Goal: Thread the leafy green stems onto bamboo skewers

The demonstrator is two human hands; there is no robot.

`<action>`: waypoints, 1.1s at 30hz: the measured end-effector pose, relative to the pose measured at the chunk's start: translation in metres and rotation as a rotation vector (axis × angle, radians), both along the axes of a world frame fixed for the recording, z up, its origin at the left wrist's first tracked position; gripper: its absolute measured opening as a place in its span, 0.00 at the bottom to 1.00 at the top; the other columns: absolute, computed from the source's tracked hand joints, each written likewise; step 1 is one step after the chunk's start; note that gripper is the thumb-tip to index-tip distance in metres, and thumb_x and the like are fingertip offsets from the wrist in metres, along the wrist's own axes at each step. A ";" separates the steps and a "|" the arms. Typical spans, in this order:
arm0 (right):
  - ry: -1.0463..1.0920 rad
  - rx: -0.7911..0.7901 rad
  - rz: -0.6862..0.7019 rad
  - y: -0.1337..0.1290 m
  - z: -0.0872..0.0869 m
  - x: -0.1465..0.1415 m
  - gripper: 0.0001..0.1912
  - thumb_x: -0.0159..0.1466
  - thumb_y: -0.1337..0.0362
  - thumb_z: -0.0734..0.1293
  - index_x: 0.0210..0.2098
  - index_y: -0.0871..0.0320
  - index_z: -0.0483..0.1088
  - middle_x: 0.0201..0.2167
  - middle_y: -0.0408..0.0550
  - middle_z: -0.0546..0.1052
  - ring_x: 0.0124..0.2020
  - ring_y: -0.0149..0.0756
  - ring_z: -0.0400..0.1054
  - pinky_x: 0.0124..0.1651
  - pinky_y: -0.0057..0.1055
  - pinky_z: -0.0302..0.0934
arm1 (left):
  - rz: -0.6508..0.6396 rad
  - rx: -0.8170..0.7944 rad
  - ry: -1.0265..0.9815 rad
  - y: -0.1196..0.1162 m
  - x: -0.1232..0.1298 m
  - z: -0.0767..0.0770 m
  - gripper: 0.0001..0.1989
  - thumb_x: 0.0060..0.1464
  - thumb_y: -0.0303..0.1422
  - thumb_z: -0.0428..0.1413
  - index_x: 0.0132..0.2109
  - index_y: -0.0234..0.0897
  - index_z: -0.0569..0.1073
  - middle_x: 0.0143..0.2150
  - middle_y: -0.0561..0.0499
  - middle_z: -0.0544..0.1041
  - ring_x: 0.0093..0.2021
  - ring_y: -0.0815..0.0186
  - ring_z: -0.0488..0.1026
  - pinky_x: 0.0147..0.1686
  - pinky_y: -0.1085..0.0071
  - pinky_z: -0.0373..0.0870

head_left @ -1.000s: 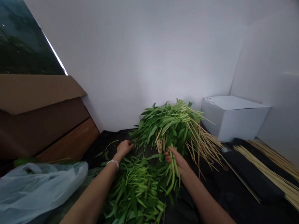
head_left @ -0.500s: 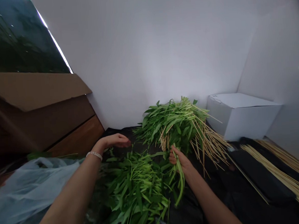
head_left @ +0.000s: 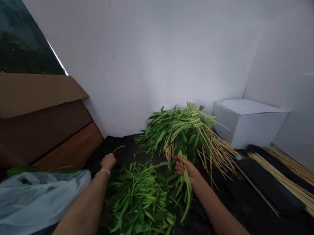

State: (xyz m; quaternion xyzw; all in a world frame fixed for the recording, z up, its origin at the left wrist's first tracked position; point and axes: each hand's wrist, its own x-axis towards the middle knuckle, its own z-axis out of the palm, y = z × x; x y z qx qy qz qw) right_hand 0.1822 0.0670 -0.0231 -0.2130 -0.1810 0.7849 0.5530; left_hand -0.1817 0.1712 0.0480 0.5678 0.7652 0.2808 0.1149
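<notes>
My right hand [head_left: 186, 168] is closed round a small bunch of green leafy stems [head_left: 188, 190], which look like water spinach and hang down with their thick ends low. On the left, my left hand [head_left: 108, 161] is closed, and a thin green stem [head_left: 118, 148] sticks out from it. Between my forearms lies a loose heap of the same greens [head_left: 149, 200]. Beyond my right hand, against the wall, rests a bigger pile of greens [head_left: 171, 125] with many thin straw-coloured sticks [head_left: 215, 145] jutting out to the right.
A whitish plastic bag [head_left: 36, 201] lies at the left, before an open cardboard box [head_left: 33, 86]. At the back right stands a white box [head_left: 251, 118]. Long pale sticks [head_left: 293, 183] lie beside a black flat case [head_left: 271, 184]. Black sheeting [head_left: 232, 201] covers the work surface.
My left hand has moved left and down, from open air above the heap to the black sheeting, and a thin stem now shows at it. My right hand keeps its bunch.
</notes>
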 end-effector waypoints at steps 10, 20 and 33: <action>0.029 0.104 0.057 -0.008 0.003 -0.002 0.15 0.51 0.68 0.75 0.37 0.60 0.70 0.19 0.36 0.69 0.13 0.18 0.50 0.14 0.17 0.44 | -0.029 0.151 0.027 -0.015 0.043 0.049 0.11 0.48 0.28 0.54 0.40 0.35 0.78 0.44 0.43 0.79 0.49 0.54 0.74 0.48 0.63 0.67; -0.002 0.099 -0.018 -0.009 0.016 -0.006 0.19 0.51 0.67 0.75 0.42 0.59 0.71 0.16 0.32 0.64 0.12 0.19 0.49 0.13 0.19 0.43 | -0.748 -0.037 -0.553 -0.113 0.137 0.075 0.14 0.41 0.41 0.64 0.33 0.36 0.77 0.34 0.48 0.81 0.36 0.62 0.75 0.41 0.67 0.71; -0.167 0.040 -0.063 -0.007 0.008 -0.009 0.14 0.46 0.68 0.75 0.31 0.60 0.70 0.16 0.35 0.69 0.11 0.19 0.54 0.12 0.19 0.46 | -0.738 -0.122 -0.676 -0.131 0.143 0.073 0.13 0.40 0.39 0.66 0.32 0.37 0.77 0.34 0.50 0.81 0.35 0.65 0.76 0.40 0.70 0.70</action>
